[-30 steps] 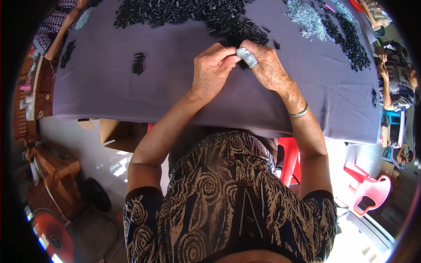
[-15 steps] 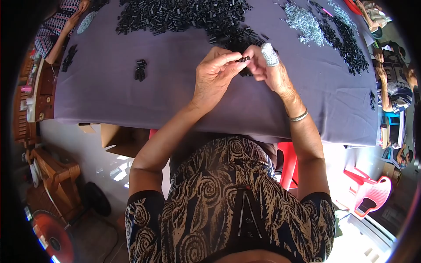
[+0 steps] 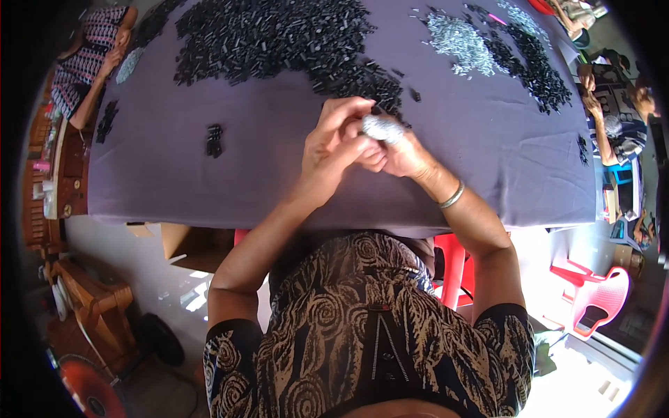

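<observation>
Over the table's grey-purple cloth [image 3: 258, 188], my two hands meet close together. My left hand [image 3: 327, 146] is closed, its fingers bent in toward the right one. My right hand [image 3: 401, 153] is closed against it, fingers curled; one digit wears a silver wrap [image 3: 382, 129], and a bangle [image 3: 453, 195] circles the wrist. What lies between the fingers is hidden and partly blurred. Just beyond the hands, small black cylindrical pieces [image 3: 272, 42] spread in a large heap. A small cluster of black pieces [image 3: 214, 140] sits apart, left of my hands.
Silvery small parts [image 3: 460, 45] and more black pieces [image 3: 540, 76] lie at the far right. Other people sit at the left [image 3: 90, 63] and right [image 3: 613, 125] table ends. Below stand a red chair [image 3: 603, 299], a cardboard box [image 3: 195, 244] and a fan [image 3: 87, 386].
Both hands have come nearer to me, and the right one has turned inward against the left. The small black piece seen in my left fingertips is now hidden. The view has shifted slightly.
</observation>
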Available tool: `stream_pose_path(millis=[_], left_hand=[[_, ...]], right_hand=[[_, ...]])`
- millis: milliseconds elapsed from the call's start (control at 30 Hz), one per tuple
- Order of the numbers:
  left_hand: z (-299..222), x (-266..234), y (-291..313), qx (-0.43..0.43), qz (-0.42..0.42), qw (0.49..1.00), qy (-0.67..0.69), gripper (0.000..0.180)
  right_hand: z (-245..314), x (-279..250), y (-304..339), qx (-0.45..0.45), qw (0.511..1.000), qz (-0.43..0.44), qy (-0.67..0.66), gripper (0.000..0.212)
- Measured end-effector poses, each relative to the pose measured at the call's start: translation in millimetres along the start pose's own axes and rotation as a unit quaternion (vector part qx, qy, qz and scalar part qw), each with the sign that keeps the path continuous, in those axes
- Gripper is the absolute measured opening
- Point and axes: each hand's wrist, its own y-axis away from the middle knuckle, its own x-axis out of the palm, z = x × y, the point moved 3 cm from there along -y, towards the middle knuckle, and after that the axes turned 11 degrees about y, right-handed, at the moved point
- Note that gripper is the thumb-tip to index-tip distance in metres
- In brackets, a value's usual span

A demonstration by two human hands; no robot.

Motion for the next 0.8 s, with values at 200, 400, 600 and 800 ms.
stream_pose_path(millis=[200,400,600,800], left_hand=[[2,7,0,-0.073,0.013,0.997,0.029,0.019],[12,4,11,-0.114,-0.058,0.990,0.060,0.018],[12,4,14,-0.122,-0.088,0.986,0.069,0.010],[10,6,9,-0.126,-0.098,0.987,0.024,0.016]], right_hand=[[-31,20,-2,-0.008,0.990,0.056,-0.128,0.038],[-42,21,0,0.074,0.984,0.016,-0.162,0.051],[-56,18,-1,0.103,0.980,-0.030,-0.168,0.051],[-52,12,-3,0.091,0.979,-0.007,-0.184,0.043]])
